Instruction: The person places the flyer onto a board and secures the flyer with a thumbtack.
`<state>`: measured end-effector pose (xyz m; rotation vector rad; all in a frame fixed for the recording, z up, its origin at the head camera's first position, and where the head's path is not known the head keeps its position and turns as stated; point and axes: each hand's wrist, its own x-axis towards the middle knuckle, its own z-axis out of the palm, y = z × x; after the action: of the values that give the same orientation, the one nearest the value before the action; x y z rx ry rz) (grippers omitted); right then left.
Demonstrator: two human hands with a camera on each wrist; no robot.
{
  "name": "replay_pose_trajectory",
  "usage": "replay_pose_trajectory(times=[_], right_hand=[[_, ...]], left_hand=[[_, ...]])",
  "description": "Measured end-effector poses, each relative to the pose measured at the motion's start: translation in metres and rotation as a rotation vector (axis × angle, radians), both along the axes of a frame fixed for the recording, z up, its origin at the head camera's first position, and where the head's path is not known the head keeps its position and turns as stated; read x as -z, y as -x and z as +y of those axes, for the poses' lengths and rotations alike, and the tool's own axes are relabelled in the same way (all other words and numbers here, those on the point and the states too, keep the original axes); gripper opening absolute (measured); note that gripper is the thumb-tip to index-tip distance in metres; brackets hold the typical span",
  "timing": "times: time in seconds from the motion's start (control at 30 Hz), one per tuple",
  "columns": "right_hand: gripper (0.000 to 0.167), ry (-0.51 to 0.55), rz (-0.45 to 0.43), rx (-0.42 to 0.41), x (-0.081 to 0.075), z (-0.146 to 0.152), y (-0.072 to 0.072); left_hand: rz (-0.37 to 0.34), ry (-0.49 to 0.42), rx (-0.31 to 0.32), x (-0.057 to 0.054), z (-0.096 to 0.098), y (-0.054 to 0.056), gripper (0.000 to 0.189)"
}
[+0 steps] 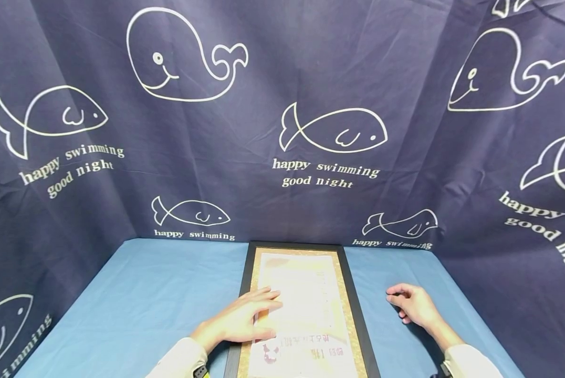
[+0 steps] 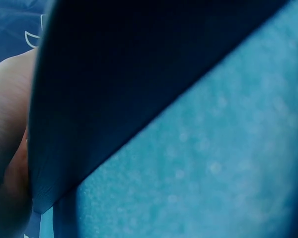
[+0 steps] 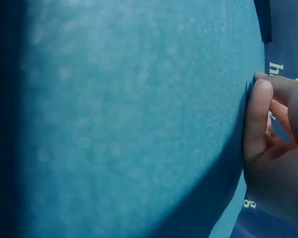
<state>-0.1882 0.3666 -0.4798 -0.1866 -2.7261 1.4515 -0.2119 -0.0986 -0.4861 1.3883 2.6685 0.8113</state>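
A black-edged picture frame (image 1: pixel 355 294) lies flat on the blue cloth, with a gold border around a pale printed sheet (image 1: pixel 306 294). My left hand (image 1: pixel 244 317) reaches over the frame's left edge, fingers spread and resting on its face. In the left wrist view, the dark side of the frame (image 2: pixel 104 89) fills the middle and hides most of that hand (image 2: pixel 10 114). To the right of the frame, my right hand (image 1: pixel 415 304) rests at the cloth with loosely curled fingers. Its thumb and forefinger (image 3: pixel 260 99) lie close together, and I see nothing held between them.
Blue cloth (image 1: pixel 169 283) covers the table on both sides of the frame. A dark blue curtain (image 1: pixel 254 157) with white fish and whale drawings hangs behind and at both sides. Each wrist wears a strap, partly seen below the cuffs.
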Motion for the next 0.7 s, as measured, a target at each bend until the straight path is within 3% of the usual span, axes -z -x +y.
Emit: replay_pose_trajectory(times=[0.2,0.7], right_hand=[[0.023,0.02,-0.003,-0.005,-0.0014,0.0033,-0.0021],[0.013,0.027,0.022,-0.024,-0.0015,0.003,-0.0027]], left_hand=[[0.023,0.011,-0.004,0.0017,0.0017,0.0009,0.061],[0.004,-0.01,0.004,-0.0003,0.0009,0.0025,0.059]])
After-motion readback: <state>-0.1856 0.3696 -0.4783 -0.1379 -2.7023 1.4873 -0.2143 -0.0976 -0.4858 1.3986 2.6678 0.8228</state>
